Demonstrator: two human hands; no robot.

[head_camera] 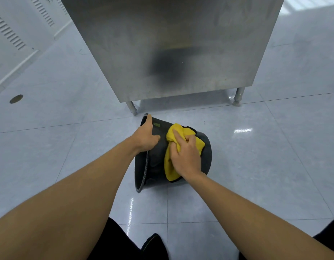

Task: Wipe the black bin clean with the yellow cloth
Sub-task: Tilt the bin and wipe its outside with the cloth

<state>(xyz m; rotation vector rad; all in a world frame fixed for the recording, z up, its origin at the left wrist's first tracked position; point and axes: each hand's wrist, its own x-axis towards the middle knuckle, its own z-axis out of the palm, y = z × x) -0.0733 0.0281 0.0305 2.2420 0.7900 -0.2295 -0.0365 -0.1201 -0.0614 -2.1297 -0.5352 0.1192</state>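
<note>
The biggest thing before us is the steel cabinet (173,47), standing on short legs over the pale tiled floor (265,156). Just in front of its near left leg lies the black bin (154,162), tipped on its side on the floor, not upright. Its open mouth faces our left and its closed base points right, so its long axis runs roughly left to right across our view, with the curved outer wall turned up toward us.

Our left hand (146,136) is clamped on the rim at the mouth end, thumb along the edge and fingers curled over the wall, steadying the bin against rolling. Our right hand (186,156) rests on top of the wall nearer the base end, fingers closed into a bunch of the yellow cloth (181,134) and pressing it onto the plastic. The cloth drapes over the curve, with one fold hanging down the near side below the wrist.

We judge that we are wiping the outer wall. Since the bin lies crosswise, the strokes open to the right hand run either along the axis, toward the left hand or the base, or round the curve. The left hand is nearer the mouth, so turning the bin to bring up an unwiped side would fall to it. The inside is barely visible from here.
</note>
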